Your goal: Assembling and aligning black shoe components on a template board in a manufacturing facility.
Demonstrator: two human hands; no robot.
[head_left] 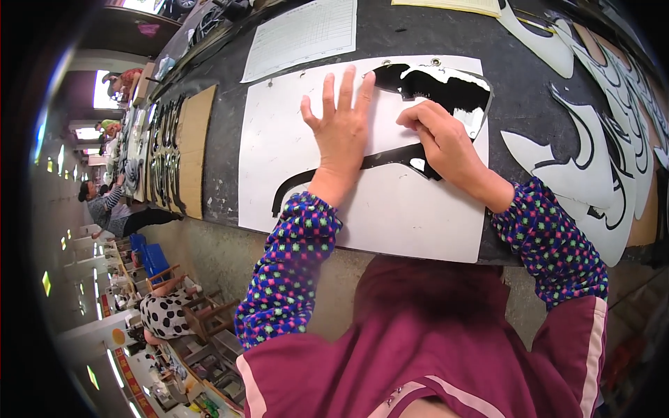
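My left hand (341, 132) lies open, fingers spread, on a large white sheet (390, 226). Beneath its wrist runs a narrow black curved strip (296, 182), bending down at its left end. Over the right part of the sheet, my right hand (446, 146) is closed with thumb and fingers pressed together; what it pinches, if anything, is hidden. Just beyond those fingers lies a flat, shiny black piece with white patches (453, 93), near the sheet's far right corner. The strip's right end, beside a small white patch, passes under the right hand.
A printed paper form (303, 35) lies beyond the sheet on the dark table (226, 132). Several white curved cut-outs (592, 167) overlap at the right. Dark curved strips rest beside cardboard (194, 146) at the left. Other people, including one in stripes (104, 212), are farther left.
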